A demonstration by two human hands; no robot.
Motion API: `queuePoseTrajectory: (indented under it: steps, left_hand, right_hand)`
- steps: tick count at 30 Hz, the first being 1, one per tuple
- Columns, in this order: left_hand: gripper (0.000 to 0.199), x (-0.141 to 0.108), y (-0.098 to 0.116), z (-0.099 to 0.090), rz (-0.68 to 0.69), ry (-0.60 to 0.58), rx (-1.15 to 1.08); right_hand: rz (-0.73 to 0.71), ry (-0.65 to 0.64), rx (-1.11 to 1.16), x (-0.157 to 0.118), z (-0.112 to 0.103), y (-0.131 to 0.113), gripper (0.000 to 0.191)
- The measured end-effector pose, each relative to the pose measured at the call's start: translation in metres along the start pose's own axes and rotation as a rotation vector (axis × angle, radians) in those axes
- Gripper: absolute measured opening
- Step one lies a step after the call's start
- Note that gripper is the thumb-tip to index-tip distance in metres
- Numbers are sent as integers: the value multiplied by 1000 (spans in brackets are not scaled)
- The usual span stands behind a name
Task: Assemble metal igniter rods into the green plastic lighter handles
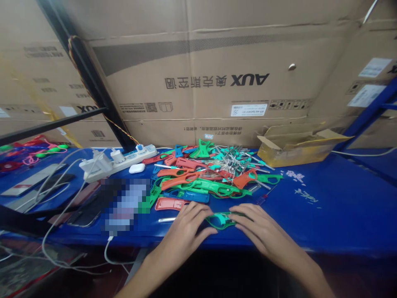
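At the table's front edge, a green lighter casing (214,224) with a teal trigger piece (221,217) lies between my hands. My left hand (190,223) grips its left end, fingers curled over the far side. The other end is held by my right hand (259,225), whose fingertips press near the trigger piece. Just beyond lies a heap of long lighter casings, among them an orange casing (180,180), a green casing (214,187), a blue casing (194,196) and a pinkish-red casing (170,203). Metal tubes with teal parts (237,159) pile up behind. A loose metal tube (166,219) rests beside my left hand.
A white power strip (124,160) with chargers, an earbud case (137,168) and a blurred-out phone (127,205) lie left. An open carton (297,153) stands back right. A small screwdriver (263,198) and small white scraps (294,176) lie right of the heap. Cardboard boxes (211,54) wall the back.
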State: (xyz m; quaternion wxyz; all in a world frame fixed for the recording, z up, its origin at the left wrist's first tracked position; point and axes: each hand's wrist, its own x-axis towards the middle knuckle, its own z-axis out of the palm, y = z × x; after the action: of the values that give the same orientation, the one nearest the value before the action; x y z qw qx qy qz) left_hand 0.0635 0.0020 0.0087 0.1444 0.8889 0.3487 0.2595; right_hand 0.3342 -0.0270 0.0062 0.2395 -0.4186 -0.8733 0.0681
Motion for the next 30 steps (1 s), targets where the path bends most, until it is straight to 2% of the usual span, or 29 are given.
queuePoseTrajectory:
  steps: [4,11,22,30]
  left_hand:
    - [18,2,-3,-1,3,-13,-15]
    - [14,4,-10,3,26,79,-27]
    - [19,4,-9,-4,39,31,154]
    - [25,2,-10,-5,96,12,216]
  right_hand:
    - [15,-21,-6,7,2,-8,31]
    - [14,15,38,16,7,-14,26]
    - [76,-28,48,14,6,-14,22]
    - [107,19,16,12,11,-9,21]
